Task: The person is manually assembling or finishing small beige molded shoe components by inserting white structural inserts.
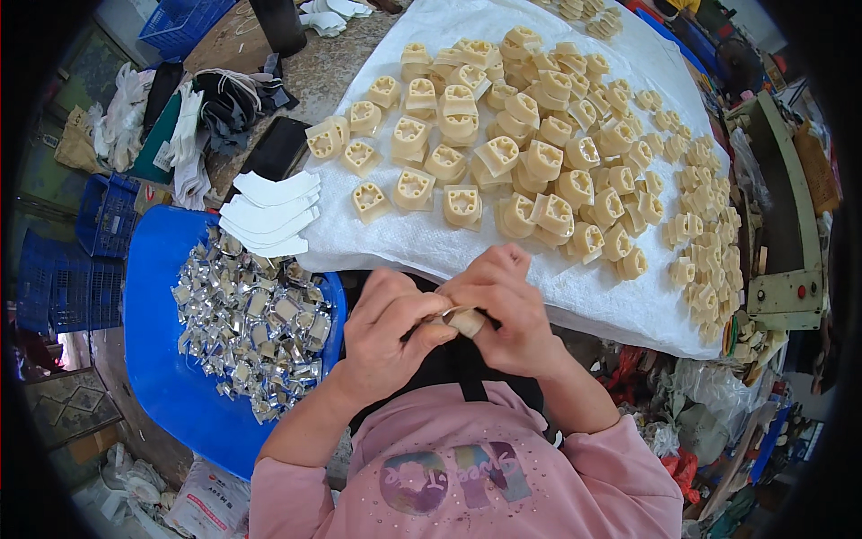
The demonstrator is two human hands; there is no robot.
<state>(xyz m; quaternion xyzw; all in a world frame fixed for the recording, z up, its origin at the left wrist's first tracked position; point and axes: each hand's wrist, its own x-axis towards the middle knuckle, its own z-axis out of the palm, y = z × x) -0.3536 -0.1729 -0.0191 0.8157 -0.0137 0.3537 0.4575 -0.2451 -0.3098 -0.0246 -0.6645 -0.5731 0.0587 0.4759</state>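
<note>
My left hand [384, 334] and my right hand [505, 310] meet in front of my body, near the table's front edge. Between them is a small beige shoe heel block [468, 322], pinched by the fingers of both hands. A thin pale edge shows along its top, perhaps a strip of covering; the fingers hide most of it. Beyond my hands, many similar beige shoe heel blocks [462, 206], hollowed and with holes in their tops, are spread over a white woven sheet [359, 238]. Left of them lies a fanned stack of white curved pieces [272, 216].
At my left, a blue chair-like tub [162, 359] holds a heap of shiny wrapped pieces [256, 328]. A dark flat case [277, 148] and a dark cup [279, 25] sit on the table. A green-grey machine frame [779, 216] stands at the right; blue crates [67, 278] are far left.
</note>
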